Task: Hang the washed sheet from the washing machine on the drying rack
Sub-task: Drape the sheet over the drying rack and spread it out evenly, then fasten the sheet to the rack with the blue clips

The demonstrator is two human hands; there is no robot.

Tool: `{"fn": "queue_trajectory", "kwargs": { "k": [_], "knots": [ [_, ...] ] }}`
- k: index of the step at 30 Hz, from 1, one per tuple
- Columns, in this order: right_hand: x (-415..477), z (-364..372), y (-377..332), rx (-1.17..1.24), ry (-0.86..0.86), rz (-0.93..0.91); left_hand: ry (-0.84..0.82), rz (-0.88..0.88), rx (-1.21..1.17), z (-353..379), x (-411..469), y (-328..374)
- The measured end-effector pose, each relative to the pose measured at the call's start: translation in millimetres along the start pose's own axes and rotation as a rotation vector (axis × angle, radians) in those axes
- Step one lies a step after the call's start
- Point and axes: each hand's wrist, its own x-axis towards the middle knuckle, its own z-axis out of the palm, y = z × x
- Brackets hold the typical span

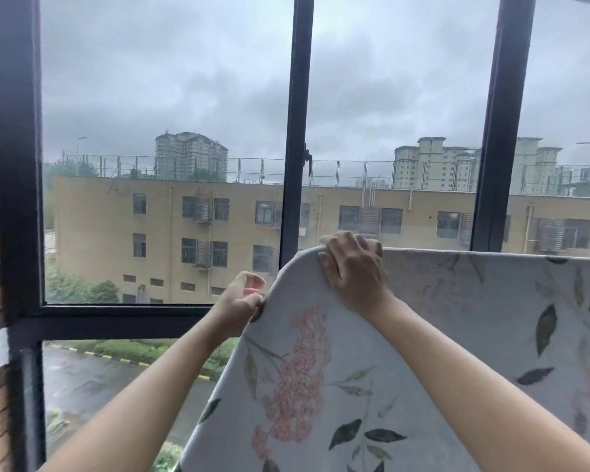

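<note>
— How far along is the hanging?

— Mostly done, I'd judge.
The left hand (242, 298), fingers loosely curled, is at the edge of the pale grey floral fabric sheet (457, 318); I can't tell if it pinches.
The right hand (351, 267) grips the top fold.
It's draped high by the window and smooth; only straightening remains.

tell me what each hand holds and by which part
The right hand grips the floral sheet at its top fold, near the left end. The left hand sits against the sheet's left edge; whether it grips cannot be told.

Matt floral cloth sheet (406, 352)
</note>
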Motion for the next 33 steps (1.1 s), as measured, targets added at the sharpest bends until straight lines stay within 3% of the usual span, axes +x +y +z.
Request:
{"fn": "queue_trajectory", "kwargs": {
  "k": [5,11,19,25,27,30,33],
  "knots": [
    [-57.9,17.6,-50.8,0.107,0.057,-0.051,0.113,-0.102,0.032,-18.1,-62.3,-79.6],
    [-122.1,58.4,-141.3,0.194,-0.121,-0.065,0.079,-0.180,-0.012,-31.0,-96.4,-148.8],
    [-177.1,108.5,-227.3,0.254,-0.283,0.145,-0.131,-0.431,-0.117,-35.5,-114.9,-227.3],
    [-197.3,113.0,-240.0,0.286,-0.279,0.340,-0.390,-0.786,-0.151,-32.9,-114.1,-246.0],
    [-200.8,113.6,-245.2,0.303,-0.270,0.395,-0.437,-0.846,-0.259,-38.9,-118.5,-246.4],
    [-205.0,112.0,-251.7,0.316,-0.238,0.457,-0.474,-0.848,-0.633,-53.4,-119.6,-244.4],
    [-206.9,107.2,-258.4,0.365,-0.225,0.507,-0.541,-0.703,-0.980,-70.3,-120.3,-230.0]
  ]
}}
